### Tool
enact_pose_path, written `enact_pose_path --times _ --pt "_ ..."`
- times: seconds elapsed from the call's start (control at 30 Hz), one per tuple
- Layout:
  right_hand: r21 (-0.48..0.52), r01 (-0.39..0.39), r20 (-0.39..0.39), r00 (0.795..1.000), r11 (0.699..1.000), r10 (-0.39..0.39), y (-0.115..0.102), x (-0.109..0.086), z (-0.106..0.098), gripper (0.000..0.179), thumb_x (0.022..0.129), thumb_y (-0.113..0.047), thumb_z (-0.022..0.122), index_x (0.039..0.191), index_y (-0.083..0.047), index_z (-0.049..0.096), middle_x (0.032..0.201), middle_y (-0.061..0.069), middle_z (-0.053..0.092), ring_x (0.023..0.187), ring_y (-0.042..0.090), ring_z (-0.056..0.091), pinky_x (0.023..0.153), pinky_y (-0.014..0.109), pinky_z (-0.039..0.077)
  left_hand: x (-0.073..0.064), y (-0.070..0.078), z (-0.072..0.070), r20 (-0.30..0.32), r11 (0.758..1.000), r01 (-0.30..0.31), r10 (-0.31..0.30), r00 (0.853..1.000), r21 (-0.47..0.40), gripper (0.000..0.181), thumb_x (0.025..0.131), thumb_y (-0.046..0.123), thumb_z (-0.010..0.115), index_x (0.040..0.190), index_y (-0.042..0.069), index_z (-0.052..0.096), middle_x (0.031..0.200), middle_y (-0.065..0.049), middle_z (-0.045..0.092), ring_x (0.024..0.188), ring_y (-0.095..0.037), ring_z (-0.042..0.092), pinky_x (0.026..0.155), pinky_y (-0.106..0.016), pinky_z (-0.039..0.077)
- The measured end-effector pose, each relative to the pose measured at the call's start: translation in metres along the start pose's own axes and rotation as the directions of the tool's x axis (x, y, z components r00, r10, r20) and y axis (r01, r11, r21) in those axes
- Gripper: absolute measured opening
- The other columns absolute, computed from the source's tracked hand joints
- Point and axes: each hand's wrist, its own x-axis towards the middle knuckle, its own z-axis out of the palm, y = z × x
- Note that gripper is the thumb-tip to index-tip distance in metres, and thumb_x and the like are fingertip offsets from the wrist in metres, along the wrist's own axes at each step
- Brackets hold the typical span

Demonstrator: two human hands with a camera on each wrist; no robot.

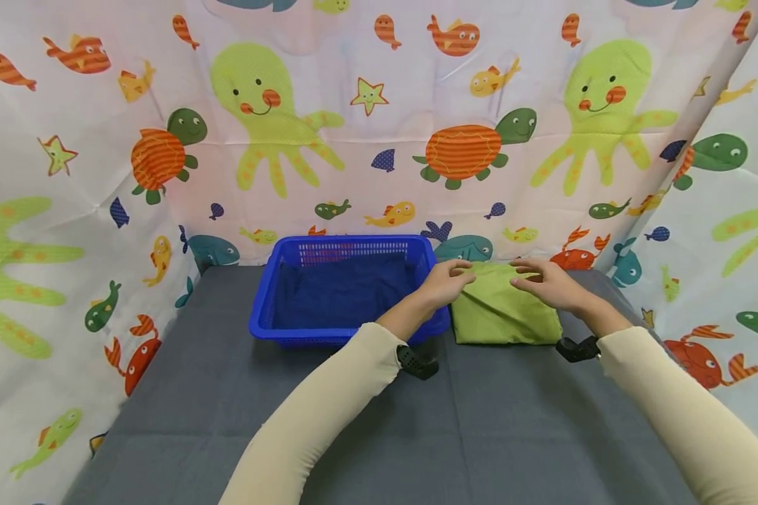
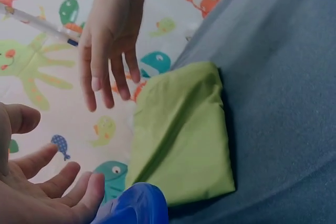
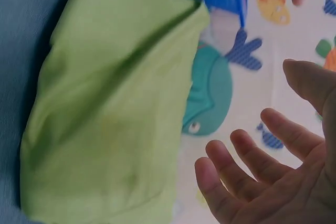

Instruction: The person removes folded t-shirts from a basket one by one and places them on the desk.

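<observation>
A folded green cloth [image 1: 505,308] lies on the table to the right of a blue plastic basket [image 1: 265,301]. My left hand [image 1: 445,282] hovers by the basket's right rim and the cloth's left edge, fingers loosely bent and holding nothing. Above the cloth's right part is my right hand [image 1: 551,284], its fingers relaxed and apart from the fabric. Both palms face each other across the cloth. In the right wrist view a diagonal crease runs over the green cloth [image 3: 110,103]. Dark blue fabric [image 1: 347,287] fills the basket's inside.
Grey cloth covers the table [image 1: 227,421]. A white curtain [image 1: 366,161] printed with sea animals hangs behind the basket and along both sides. Dark straps [image 1: 417,362] sit on both wrists, below light sleeves.
</observation>
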Motion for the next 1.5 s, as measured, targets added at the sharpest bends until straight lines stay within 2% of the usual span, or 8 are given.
enact_pose_path --times 0.13,0.3,0.43,0.67,0.83,1.07,1.5 --pt "0.030 0.048 0.015 0.999 0.998 -0.048 -0.012 -0.001 0.009 0.055 0.106 -0.025 0.053 0.152 0.002 0.040 0.156 0.029 0.038 0.134 0.052 0.048 0.104 0.061 0.048 -0.006 -0.004 -0.008 0.003 0.999 -0.029 0.029 1.000 -0.045 0.040 0.105 0.022 0.053 0.144 0.016 0.056 0.148 -0.012 0.056 0.135 -0.031 0.054 0.103 -0.046 0.051" --pt "0.048 0.077 0.023 0.997 0.996 -0.078 -0.024 -0.003 0.019 0.055 0.106 -0.025 0.054 0.153 0.000 0.039 0.157 0.026 0.038 0.133 0.051 0.049 0.102 0.060 0.050 -0.012 -0.012 -0.020 0.010 0.998 -0.057 0.057 0.998 0.011 0.042 0.105 0.024 0.053 0.147 0.018 0.053 0.147 -0.013 0.056 0.127 -0.032 0.058 0.095 -0.041 0.053" --pt "0.062 0.108 0.016 0.994 0.992 -0.109 -0.038 -0.003 0.024 0.055 0.105 -0.025 0.056 0.152 -0.002 0.041 0.157 0.025 0.041 0.134 0.050 0.050 0.102 0.060 0.050 -0.020 -0.016 -0.033 -0.001 0.996 -0.063 0.064 0.998 0.068 0.042 0.105 0.027 0.054 0.147 0.018 0.052 0.146 -0.013 0.056 0.126 -0.031 0.059 0.102 -0.045 0.050" --pt "0.076 0.149 0.004 0.989 0.986 -0.150 -0.053 -0.002 0.034 0.055 0.104 -0.020 0.057 0.153 -0.001 0.039 0.153 0.028 0.044 0.132 0.051 0.051 0.100 0.061 0.050 -0.033 -0.021 -0.053 0.015 0.988 -0.041 0.039 0.999 0.149 0.044 0.106 0.025 0.052 0.149 0.015 0.049 0.147 -0.013 0.055 0.138 -0.030 0.052 0.114 -0.051 0.042" --pt "0.081 0.190 0.003 0.982 0.978 -0.191 -0.062 0.004 0.041 0.054 0.104 -0.019 0.057 0.153 -0.003 0.040 0.153 0.026 0.045 0.132 0.051 0.052 0.102 0.063 0.048 -0.037 -0.026 -0.068 0.011 0.983 -0.039 0.038 0.999 0.177 0.046 0.106 0.024 0.053 0.150 0.014 0.047 0.151 -0.015 0.052 0.142 -0.031 0.048 0.115 -0.052 0.041" --pt "0.094 0.176 0.043 0.983 0.980 -0.181 -0.074 0.012 0.052 0.055 0.105 -0.025 0.057 0.153 -0.006 0.041 0.153 0.024 0.046 0.134 0.047 0.051 0.105 0.061 0.048 -0.046 -0.035 -0.092 -0.003 0.977 -0.028 0.029 1.000 0.212 0.045 0.106 0.024 0.054 0.150 0.016 0.047 0.153 -0.017 0.048 0.142 -0.033 0.047 0.115 -0.052 0.042" --pt "0.137 0.215 0.098 0.969 0.967 -0.229 -0.098 0.032 0.079 0.052 0.103 -0.021 0.060 0.151 -0.005 0.045 0.151 0.026 0.048 0.132 0.046 0.054 0.106 0.059 0.048 -0.068 -0.061 -0.135 -0.042 0.959 0.018 -0.006 0.999 0.282 0.047 0.106 0.027 0.053 0.151 0.016 0.045 0.153 -0.019 0.048 0.143 -0.035 0.046 0.116 -0.054 0.040"
